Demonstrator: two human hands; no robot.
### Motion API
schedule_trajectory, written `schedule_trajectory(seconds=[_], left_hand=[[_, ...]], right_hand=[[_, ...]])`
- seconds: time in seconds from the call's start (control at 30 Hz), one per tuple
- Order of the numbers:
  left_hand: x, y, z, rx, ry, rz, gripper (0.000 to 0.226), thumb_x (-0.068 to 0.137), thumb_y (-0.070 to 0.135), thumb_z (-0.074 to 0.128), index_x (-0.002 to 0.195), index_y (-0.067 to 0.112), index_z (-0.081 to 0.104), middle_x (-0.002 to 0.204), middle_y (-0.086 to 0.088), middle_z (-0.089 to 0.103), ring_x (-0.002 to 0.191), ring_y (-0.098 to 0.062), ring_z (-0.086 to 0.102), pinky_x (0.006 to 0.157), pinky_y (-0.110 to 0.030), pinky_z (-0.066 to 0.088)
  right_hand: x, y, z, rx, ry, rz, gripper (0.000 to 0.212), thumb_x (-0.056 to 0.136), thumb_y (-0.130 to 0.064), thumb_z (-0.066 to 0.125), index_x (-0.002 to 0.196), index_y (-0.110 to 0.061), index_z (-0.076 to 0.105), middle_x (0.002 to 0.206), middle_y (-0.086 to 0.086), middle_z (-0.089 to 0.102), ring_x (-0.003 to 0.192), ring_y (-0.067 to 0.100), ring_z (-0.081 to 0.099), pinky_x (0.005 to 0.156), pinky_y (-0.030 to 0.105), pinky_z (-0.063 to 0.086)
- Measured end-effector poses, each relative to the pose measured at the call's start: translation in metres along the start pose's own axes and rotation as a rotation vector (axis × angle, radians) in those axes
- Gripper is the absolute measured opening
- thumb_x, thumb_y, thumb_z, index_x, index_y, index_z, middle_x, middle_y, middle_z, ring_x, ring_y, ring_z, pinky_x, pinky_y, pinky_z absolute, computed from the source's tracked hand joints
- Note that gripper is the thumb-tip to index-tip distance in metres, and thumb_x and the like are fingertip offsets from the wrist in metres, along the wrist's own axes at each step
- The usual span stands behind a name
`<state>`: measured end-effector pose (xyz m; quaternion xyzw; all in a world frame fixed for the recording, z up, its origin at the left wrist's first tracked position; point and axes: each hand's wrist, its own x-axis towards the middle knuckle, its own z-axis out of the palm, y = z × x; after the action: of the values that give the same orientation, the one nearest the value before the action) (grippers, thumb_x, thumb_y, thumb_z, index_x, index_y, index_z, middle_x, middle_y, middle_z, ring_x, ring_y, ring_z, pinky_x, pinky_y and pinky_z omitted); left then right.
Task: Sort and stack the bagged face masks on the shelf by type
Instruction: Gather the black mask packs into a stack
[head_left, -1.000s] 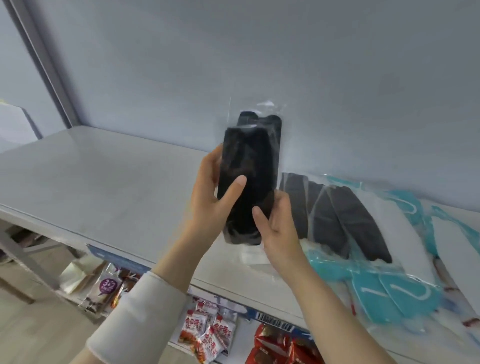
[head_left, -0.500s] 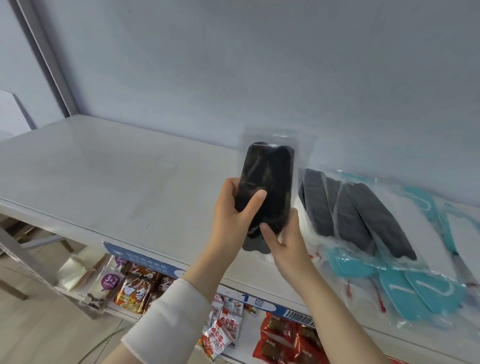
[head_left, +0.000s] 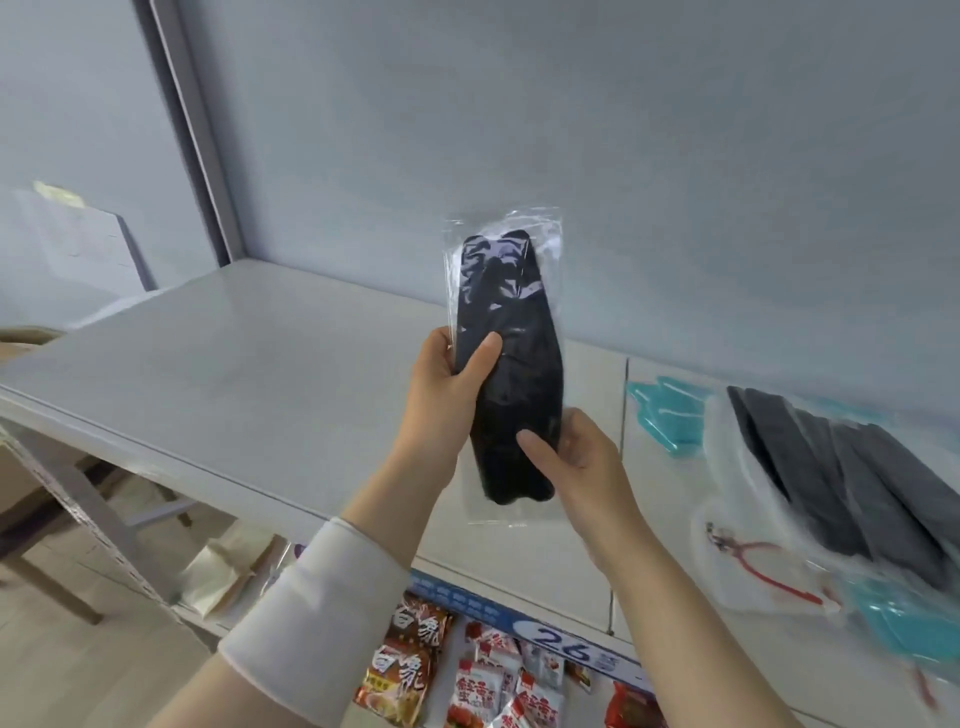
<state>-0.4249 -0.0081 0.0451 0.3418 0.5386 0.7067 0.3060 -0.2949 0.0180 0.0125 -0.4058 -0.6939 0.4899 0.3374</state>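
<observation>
- The left hand (head_left: 441, 395) is gripping the bagged black mask (head_left: 511, 364) at its left edge, with the thumb lying across the front and the fingers curling behind.
- The right hand (head_left: 576, 467) is clamping the lower part of the same bag, thumb pressing on the front and fingers wrapping round the right edge.
- The bag is standing nearly upright in the air above the grey shelf (head_left: 234, 374), clear of its surface.
- A white sleeve (head_left: 322, 597) is covering the left forearm.
- On the shelf to the right, dark grey masks (head_left: 857, 493) are fanning out over teal masks (head_left: 670, 415), beside a clear bag (head_left: 753, 561) with something red inside.
- Snack packets (head_left: 410, 660) are lying on the level below, near a blue price strip (head_left: 561, 644).
</observation>
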Motion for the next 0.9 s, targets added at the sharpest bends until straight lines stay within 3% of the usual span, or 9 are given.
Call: schedule_trajectory(seconds=[0.17, 0.3, 0.37, 0.43, 0.6, 0.7, 0.77, 0.83, 0.9], left_hand=[[0.062, -0.002, -0.118, 0.043, -0.093, -0.13, 0.015, 0.09, 0.028, 0.061, 0.095, 0.016, 0.054, 0.098, -0.012, 0.07, 0.093, -0.027, 0.068, 0.085, -0.04, 0.056], [0.107, -0.008, -0.185, 0.11, -0.154, -0.188, 0.015, 0.09, 0.018, 0.062, 0.096, 0.01, 0.052, 0.089, -0.013, 0.065, 0.074, -0.021, 0.063, 0.057, -0.021, 0.051], [0.125, -0.016, -0.204, 0.125, -0.136, -0.229, 0.017, 0.086, 0.017, 0.067, 0.094, 0.009, 0.054, 0.093, -0.017, 0.064, 0.079, -0.025, 0.063, 0.066, -0.032, 0.054], [0.138, -0.022, -0.218, 0.134, -0.099, -0.256, 0.02, 0.081, 0.021, 0.071, 0.088, 0.009, 0.057, 0.094, -0.02, 0.064, 0.084, -0.029, 0.063, 0.08, -0.044, 0.053], [0.167, -0.031, -0.262, 0.155, -0.033, -0.283, 0.028, 0.085, 0.017, 0.068, 0.101, -0.004, 0.059, 0.098, -0.019, 0.068, 0.087, -0.027, 0.065, 0.084, -0.043, 0.053], [0.195, -0.033, -0.296, 0.218, -0.04, -0.318, 0.017, 0.085, 0.019, 0.068, 0.09, 0.005, 0.061, 0.092, -0.011, 0.069, 0.084, -0.024, 0.065, 0.069, -0.031, 0.052], [0.222, -0.032, -0.316, 0.264, -0.083, -0.332, 0.013, 0.085, 0.02, 0.068, 0.083, 0.009, 0.061, 0.082, -0.004, 0.066, 0.076, -0.018, 0.062, 0.062, -0.023, 0.045], [0.254, -0.03, -0.333, 0.311, -0.121, -0.34, 0.012, 0.085, 0.017, 0.068, 0.079, 0.013, 0.06, 0.075, 0.001, 0.062, 0.069, -0.013, 0.06, 0.058, -0.019, 0.044], [0.289, -0.03, -0.347, 0.34, -0.141, -0.349, 0.012, 0.084, 0.015, 0.069, 0.087, 0.012, 0.058, 0.077, 0.001, 0.062, 0.069, -0.012, 0.061, 0.059, -0.019, 0.049]], right_hand=[[0.041, -0.02, 0.113, 0.105, -0.022, 0.122, 0.022, 0.086, -0.03, 0.063, 0.1, -0.014, 0.058, 0.098, 0.002, 0.067, 0.086, 0.009, 0.064, 0.055, 0.011, 0.049], [0.07, -0.03, 0.179, 0.143, 0.028, 0.232, 0.021, 0.083, -0.022, 0.068, 0.095, -0.005, 0.063, 0.094, 0.013, 0.07, 0.087, 0.026, 0.068, 0.071, 0.036, 0.057], [0.082, -0.032, 0.2, 0.114, 0.047, 0.264, 0.021, 0.083, -0.021, 0.068, 0.091, -0.003, 0.063, 0.091, 0.015, 0.07, 0.086, 0.029, 0.068, 0.076, 0.043, 0.056], [0.092, -0.034, 0.217, 0.105, 0.042, 0.286, 0.019, 0.083, -0.021, 0.068, 0.09, -0.004, 0.063, 0.091, 0.015, 0.071, 0.086, 0.029, 0.068, 0.076, 0.042, 0.054], [0.119, -0.035, 0.257, 0.143, -0.036, 0.295, 0.02, 0.083, -0.023, 0.068, 0.097, -0.009, 0.062, 0.095, 0.01, 0.071, 0.086, 0.024, 0.068, 0.073, 0.035, 0.054], [0.138, -0.039, 0.289, 0.221, -0.063, 0.385, 0.027, 0.086, -0.026, 0.065, 0.107, -0.013, 0.056, 0.1, 0.003, 0.067, 0.081, 0.012, 0.064, 0.056, 0.016, 0.049], [0.159, -0.044, 0.312, 0.161, -0.049, 0.39, 0.024, 0.088, -0.022, 0.063, 0.107, -0.008, 0.059, 0.091, 0.003, 0.066, 0.067, 0.008, 0.059, 0.046, 0.01, 0.041], [0.185, -0.051, 0.337, 0.062, -0.014, 0.379, 0.02, 0.086, -0.02, 0.064, 0.099, -0.004, 0.063, 0.078, 0.003, 0.063, 0.058, 0.01, 0.054, 0.048, 0.014, 0.04], [0.212, -0.056, 0.361, -0.04, 0.017, 0.365, 0.016, 0.084, -0.022, 0.067, 0.083, -0.007, 0.064, 0.074, 0.006, 0.062, 0.059, 0.018, 0.054, 0.06, 0.024, 0.045]])
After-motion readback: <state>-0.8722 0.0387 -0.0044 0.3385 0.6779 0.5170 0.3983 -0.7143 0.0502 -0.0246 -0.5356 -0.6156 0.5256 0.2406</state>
